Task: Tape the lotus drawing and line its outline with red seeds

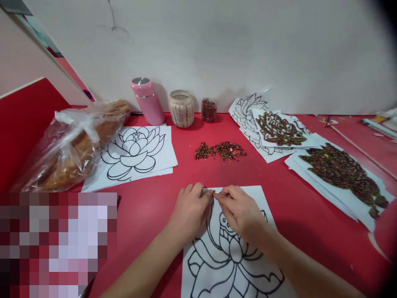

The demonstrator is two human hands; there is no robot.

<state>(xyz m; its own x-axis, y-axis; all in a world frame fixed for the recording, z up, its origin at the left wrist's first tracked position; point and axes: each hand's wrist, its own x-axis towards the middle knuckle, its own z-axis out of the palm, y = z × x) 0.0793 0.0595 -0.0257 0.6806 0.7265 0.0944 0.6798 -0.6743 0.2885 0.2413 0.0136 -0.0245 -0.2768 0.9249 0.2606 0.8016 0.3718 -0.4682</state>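
A white sheet with a black lotus outline [235,265] lies on the red table in front of me. My left hand [192,209] rests on its upper left part, fingers curled, the index finger and thumb near the top line. My right hand [240,211] is just beside it, its fingers pinched together at the top of a petal outline. The fingertips of both hands nearly meet there, over a tiny dark bit. What either hand holds is too small to make out. Beyond the sheet sit two small piles of red and green beans [229,150].
At the back stand a pink flask [148,101], a whitish jar [181,109] and a small bean jar [209,111]. Lotus sheets [139,155] and a plastic bag of bread [83,149] lie left. Bean-covered pictures [344,174] lie right. The lower left corner is pixelated.
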